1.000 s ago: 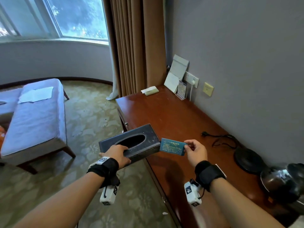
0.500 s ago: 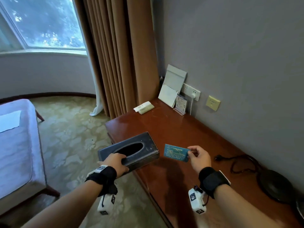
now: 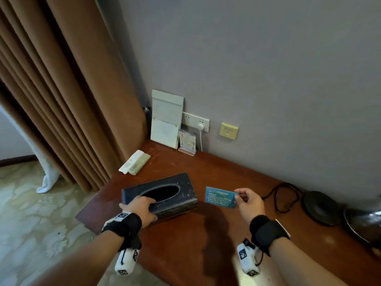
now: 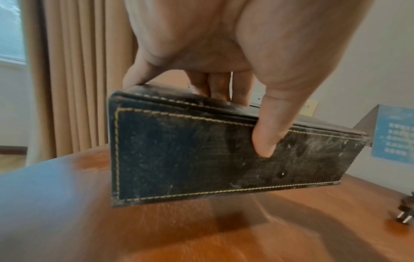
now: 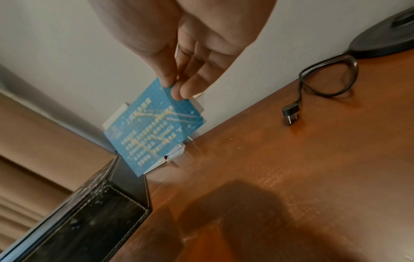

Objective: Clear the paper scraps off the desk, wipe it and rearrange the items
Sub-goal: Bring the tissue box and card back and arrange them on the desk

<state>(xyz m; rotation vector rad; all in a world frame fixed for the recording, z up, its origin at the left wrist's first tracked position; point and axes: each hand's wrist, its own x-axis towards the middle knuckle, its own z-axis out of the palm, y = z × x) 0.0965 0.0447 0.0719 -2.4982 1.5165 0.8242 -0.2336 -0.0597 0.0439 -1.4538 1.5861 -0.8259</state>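
Observation:
My left hand [image 3: 142,209] grips the near end of a dark leather tissue box [image 3: 165,195] with an oval slot, fingers on top and thumb [image 4: 268,134] on its side. In the left wrist view the tissue box [image 4: 212,156] hangs tilted a little above the brown desk [image 3: 185,240]. My right hand [image 3: 247,201] pinches a blue printed card [image 3: 220,197] by its right edge, held above the desk to the right of the box. The right wrist view shows the blue card [image 5: 152,127] between thumb and fingertips [image 5: 179,90].
At the desk's far corner stand a white folder [image 3: 166,120], a small acrylic sign [image 3: 187,143] and two remotes [image 3: 135,165]. A black cord [image 3: 286,195] with a loose plug [image 5: 290,113], a round kettle base [image 3: 319,207] and a kettle [image 3: 365,221] lie to the right. A brown curtain [image 3: 61,100] hangs left.
Both hands have moved forward over the desk, carrying the tissue box and the card. The box now hangs over the desk's left part instead of beyond its edge. My view has turned right.

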